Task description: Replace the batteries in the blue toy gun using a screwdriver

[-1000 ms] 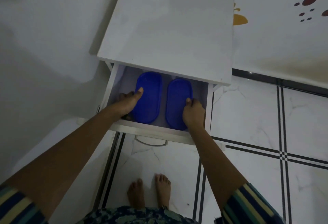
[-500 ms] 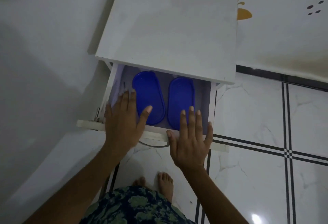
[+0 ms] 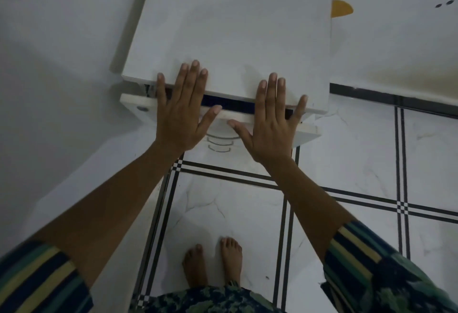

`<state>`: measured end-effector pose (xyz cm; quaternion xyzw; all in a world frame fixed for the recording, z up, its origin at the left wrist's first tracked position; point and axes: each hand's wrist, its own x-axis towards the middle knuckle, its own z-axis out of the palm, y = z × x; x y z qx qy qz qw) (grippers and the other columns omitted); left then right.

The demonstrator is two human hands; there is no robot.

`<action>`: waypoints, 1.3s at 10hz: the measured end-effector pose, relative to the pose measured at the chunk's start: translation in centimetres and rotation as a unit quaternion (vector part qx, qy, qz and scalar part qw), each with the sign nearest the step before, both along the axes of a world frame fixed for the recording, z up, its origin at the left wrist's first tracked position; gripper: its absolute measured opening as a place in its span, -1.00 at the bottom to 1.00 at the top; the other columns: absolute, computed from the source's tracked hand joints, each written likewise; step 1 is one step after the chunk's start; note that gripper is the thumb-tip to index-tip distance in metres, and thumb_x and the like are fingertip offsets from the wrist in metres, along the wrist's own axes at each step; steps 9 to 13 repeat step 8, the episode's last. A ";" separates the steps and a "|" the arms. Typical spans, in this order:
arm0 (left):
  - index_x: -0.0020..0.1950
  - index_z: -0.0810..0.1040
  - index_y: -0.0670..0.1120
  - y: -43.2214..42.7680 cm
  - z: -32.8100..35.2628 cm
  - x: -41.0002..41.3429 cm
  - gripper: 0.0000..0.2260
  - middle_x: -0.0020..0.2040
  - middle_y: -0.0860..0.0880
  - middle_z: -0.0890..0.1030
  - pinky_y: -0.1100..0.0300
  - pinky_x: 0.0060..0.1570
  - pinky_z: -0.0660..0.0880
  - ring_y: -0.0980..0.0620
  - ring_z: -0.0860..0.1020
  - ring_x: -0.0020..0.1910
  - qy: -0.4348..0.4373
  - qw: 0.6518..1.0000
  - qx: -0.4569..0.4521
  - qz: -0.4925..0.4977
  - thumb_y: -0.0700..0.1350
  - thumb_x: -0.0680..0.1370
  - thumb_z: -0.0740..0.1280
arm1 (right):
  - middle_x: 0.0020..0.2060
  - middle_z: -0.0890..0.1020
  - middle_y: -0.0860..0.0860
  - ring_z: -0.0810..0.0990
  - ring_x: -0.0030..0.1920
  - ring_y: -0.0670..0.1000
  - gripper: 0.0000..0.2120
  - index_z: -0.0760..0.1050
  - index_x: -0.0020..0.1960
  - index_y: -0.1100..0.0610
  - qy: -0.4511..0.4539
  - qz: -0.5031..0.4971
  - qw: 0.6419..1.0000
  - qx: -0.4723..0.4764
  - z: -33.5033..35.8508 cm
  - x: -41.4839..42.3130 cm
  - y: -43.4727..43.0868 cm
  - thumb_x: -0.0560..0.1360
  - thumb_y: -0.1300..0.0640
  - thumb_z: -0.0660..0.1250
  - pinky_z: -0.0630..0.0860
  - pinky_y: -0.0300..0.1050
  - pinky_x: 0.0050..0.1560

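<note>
Flat against the drawer (image 3: 132, 101): left hand (image 3: 181, 117), right hand (image 3: 270, 124), fingers straight, gripping nothing. Between them, blue strip (image 3: 228, 102), perhaps lids.

Left hand (image 3: 182, 112) and right hand (image 3: 271, 124): flat, palms down, fingers straight and spread, side by side. Both forearms extended forward.

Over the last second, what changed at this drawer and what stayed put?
The drawer slid into the white cabinet and is nearly shut; only a thin strip of the blue containers shows. The left hand and right hand came off those containers and now press flat on the drawer front. The containers stayed inside; the cabinet stayed put.
</note>
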<state>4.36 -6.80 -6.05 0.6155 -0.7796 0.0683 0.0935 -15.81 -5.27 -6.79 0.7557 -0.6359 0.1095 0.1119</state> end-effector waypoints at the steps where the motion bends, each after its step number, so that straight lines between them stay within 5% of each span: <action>1: 0.53 0.13 -0.18 -0.2 -1.1 0.3 -0.34 0.54 -0.16 0.13 -0.29 0.42 -0.04 -0.12 0.07 0.52 -0.006 0.999 -0.040 -0.019 0.23 0.59 0.09 | 0.53 0.19 0.20 0.13 0.55 0.19 -0.18 0.08 0.55 0.26 0.009 0.026 0.999 -0.030 -1.0 -0.6 -1.3 0.57 -0.34 0.10 0.00 0.26 0.52; 3: 0.43 0.37 -0.17 -1.1 -2.0 0.3 -0.57 0.41 -0.17 0.40 -0.25 0.29 0.30 -0.15 0.37 0.39 -0.038 0.991 -0.130 0.017 0.00 0.61 0.25 | 0.47 0.35 0.18 0.23 0.49 0.17 -0.38 0.14 0.51 0.23 0.031 0.004 0.996 -0.089 -2.8 -0.8 -2.0 0.61 -0.08 0.25 0.05 0.15 0.51; 4: 0.38 0.41 -0.18 -1.4 -1.0 0.0 -0.59 0.37 -0.18 0.45 -0.22 0.27 0.33 -0.17 0.43 0.33 -0.021 0.995 -0.100 0.005 -0.03 0.59 0.28 | 0.49 0.31 0.18 0.20 0.51 0.17 -0.38 0.13 0.52 0.22 0.018 0.003 0.998 -0.060 -2.2 -0.4 -1.9 0.61 -0.05 0.25 -0.01 0.15 0.52; 6: 0.40 0.37 -0.19 2.9 2.0 -1.4 -0.61 0.44 -0.19 0.35 -0.16 0.41 0.18 -0.15 0.29 0.43 0.122 0.992 0.021 -0.006 -0.04 0.62 0.15 | 0.53 0.22 0.17 0.11 0.56 0.14 -0.51 0.17 0.53 0.24 -0.173 -0.033 0.984 0.031 0.7 0.6 2.6 0.67 0.05 0.00 0.00 0.10 0.56; 8: 0.35 0.43 -0.23 4.7 5.5 -1.0 -0.65 0.39 -0.19 0.41 -0.16 0.42 0.17 -0.13 0.33 0.42 0.162 0.986 -0.027 -0.014 -0.09 0.63 0.14 | 0.41 0.41 0.25 0.31 0.47 0.22 -0.54 0.38 0.41 0.29 -0.198 0.030 0.978 0.056 6.1 -0.5 2.3 0.66 0.06 -0.02 0.13 0.11 0.52; 13: 0.35 0.43 -0.23 4.7 5.5 -1.0 -0.65 0.39 -0.19 0.41 -0.16 0.42 0.17 -0.13 0.33 0.42 0.162 0.986 -0.027 -0.014 -0.09 0.63 0.14 | 0.41 0.41 0.25 0.31 0.47 0.22 -0.54 0.38 0.41 0.29 -0.198 0.030 0.978 0.056 6.1 -0.5 2.3 0.66 0.06 -0.02 0.13 0.11 0.52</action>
